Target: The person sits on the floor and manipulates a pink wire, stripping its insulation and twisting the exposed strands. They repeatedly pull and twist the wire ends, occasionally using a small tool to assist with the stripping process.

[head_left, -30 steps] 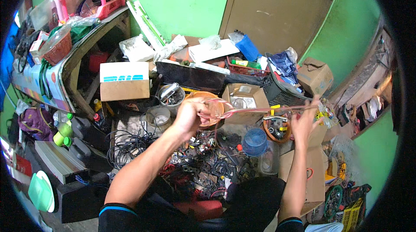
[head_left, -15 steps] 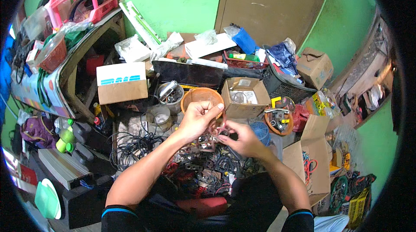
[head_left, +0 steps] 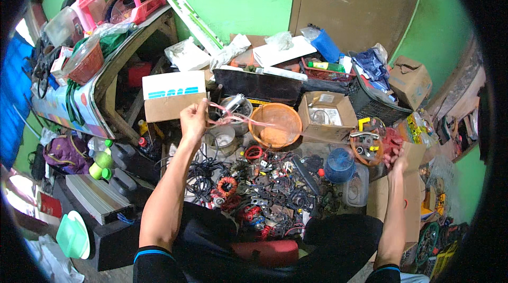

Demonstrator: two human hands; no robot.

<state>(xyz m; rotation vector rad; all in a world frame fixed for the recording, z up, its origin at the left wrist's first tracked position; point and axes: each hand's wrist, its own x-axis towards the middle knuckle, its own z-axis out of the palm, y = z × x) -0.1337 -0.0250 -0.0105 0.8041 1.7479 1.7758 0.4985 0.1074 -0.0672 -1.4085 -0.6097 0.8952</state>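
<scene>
A thin pink wire (head_left: pixel 260 123) is drawn out across the space above the workspace, blurred toward its right part. My left hand (head_left: pixel 194 120) is closed on its looped end, in front of the white and brown box. Far to the right, my right hand (head_left: pixel 396 160) is closed with bent fingers where the other stretch of wire leads; the wire is too faint there to follow fully. Below lies a pile of small electrical scraps (head_left: pixel 275 193), with a copper-wound ring (head_left: pixel 227 186) and black cables (head_left: pixel 198 174).
An orange basin (head_left: pixel 275 137) stands beyond the pile, next to an open cardboard box (head_left: pixel 326 116). Metal pots (head_left: pixel 222 140) sit left of it. A blue basket (head_left: pixel 339 165) and clear tub (head_left: pixel 356 185) are at the right, near a tall open carton (head_left: pixel 394 190).
My hands were together over the pile with the bunched wire. Now they are wide apart, left hand moved left and right hand moved right, with the wire drawn out between them. The view has shifted slightly.
</scene>
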